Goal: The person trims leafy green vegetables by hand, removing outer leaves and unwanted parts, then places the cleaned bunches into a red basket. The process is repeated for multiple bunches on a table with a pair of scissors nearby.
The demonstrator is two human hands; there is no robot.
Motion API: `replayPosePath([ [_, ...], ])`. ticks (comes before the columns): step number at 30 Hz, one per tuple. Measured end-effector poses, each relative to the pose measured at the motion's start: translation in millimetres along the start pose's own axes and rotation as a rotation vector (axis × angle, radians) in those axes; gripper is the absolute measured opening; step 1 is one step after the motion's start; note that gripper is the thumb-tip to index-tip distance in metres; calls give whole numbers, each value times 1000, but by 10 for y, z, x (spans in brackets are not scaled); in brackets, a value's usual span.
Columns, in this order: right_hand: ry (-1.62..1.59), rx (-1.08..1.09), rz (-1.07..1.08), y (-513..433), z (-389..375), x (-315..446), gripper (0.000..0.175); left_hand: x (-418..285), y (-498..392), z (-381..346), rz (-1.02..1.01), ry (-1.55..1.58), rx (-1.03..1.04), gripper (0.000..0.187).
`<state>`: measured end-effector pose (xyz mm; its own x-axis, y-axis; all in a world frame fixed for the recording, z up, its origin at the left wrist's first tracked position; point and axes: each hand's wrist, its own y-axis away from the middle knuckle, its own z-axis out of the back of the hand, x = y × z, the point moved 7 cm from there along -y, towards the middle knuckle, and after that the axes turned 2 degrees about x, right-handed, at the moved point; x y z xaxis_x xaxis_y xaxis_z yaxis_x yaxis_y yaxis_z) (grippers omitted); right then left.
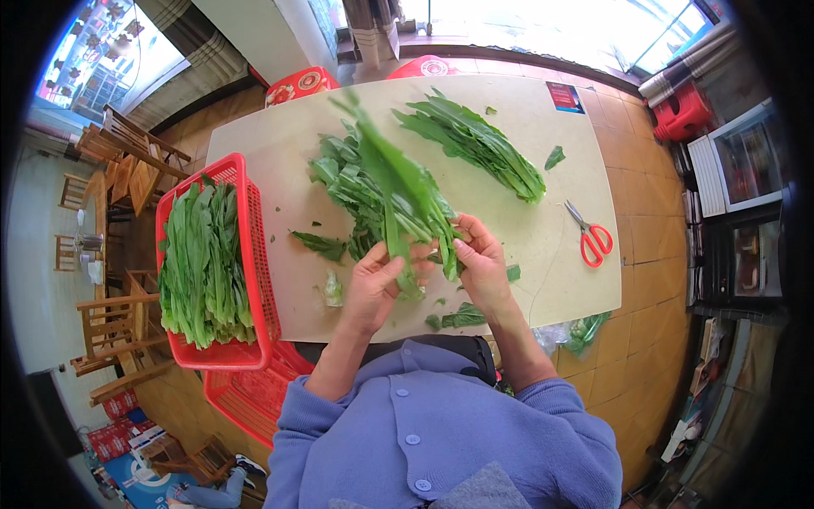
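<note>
Green leafy stalks are held up over the near middle of the table. My left hand pinches the base of one long leaf, and my right hand grips the lower ends of the others. Behind them lies a loose pile of leaves, partly covered by the held ones. A bundle of long leaves rests farther back to the right. A pale cut stem base sits left of my left hand. Leaf scraps are scattered near the table's front edge.
A red plastic basket full of leafy stalks stands left of the table; another red basket is below it. Scissors with red handles lie at the right. A printed card is at the far right corner. Red stools stand beyond.
</note>
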<state>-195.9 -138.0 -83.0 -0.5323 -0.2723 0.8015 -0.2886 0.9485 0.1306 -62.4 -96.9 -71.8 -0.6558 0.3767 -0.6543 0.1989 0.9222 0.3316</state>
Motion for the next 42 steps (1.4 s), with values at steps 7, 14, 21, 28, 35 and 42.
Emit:
replayPosePath([
  [7, -15, 103, -118, 55, -216, -156, 29, 25, 47, 21, -7, 134, 51, 34],
  [14, 422, 288, -192, 99, -359, -297, 25, 179, 32, 222, 56, 136, -66, 32],
  [21, 288, 182, -337, 116, -316, -233, 21, 13, -20, 132, -94, 498, 105, 24],
  [28, 457, 442, -490, 306, -556, -391, 21, -16, 32, 98, -146, 275, 46, 27],
  [35, 886, 503, -229, 286, -665, -309, 27, -24, 117, 55, -232, -90, -45, 25],
  [42, 228, 538, -697, 436, -646, -462, 16, -113, 198, 111, -195, 222, 12, 22],
])
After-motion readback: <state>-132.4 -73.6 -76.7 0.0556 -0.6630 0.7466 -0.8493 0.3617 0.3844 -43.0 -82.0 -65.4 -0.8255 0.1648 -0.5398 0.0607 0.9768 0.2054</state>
